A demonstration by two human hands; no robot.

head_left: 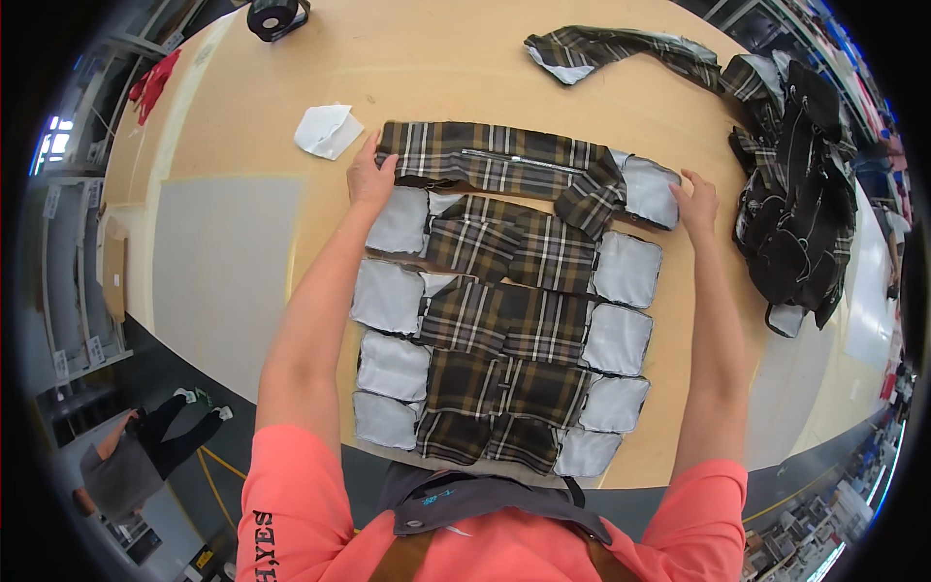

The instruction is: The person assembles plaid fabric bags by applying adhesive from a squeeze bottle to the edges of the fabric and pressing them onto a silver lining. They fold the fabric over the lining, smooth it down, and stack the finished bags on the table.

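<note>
A long plaid fabric piece [485, 155] in brown, black and white, with a zipper along its middle, lies across the table in front of me. My left hand [371, 177] pinches its left end, thumb on top. At the other end, my right hand [696, 202] grips the edge of a light grey lining square [648, 192] joined to the piece. A folded plaid flap [590, 199] sits beside that square. Nearer to me, several similar plaid panels [548, 320] lie in rows, with grey lining squares [388, 296] at both ends.
A heap of black and plaid sewn parts [800, 194] lies at the right, with a plaid strip [630, 47] stretching from it. A white scrap [327, 131], a black roll [272, 17] and red cloth [153, 87] are farther off. Another person [126, 475] is beyond the table at left.
</note>
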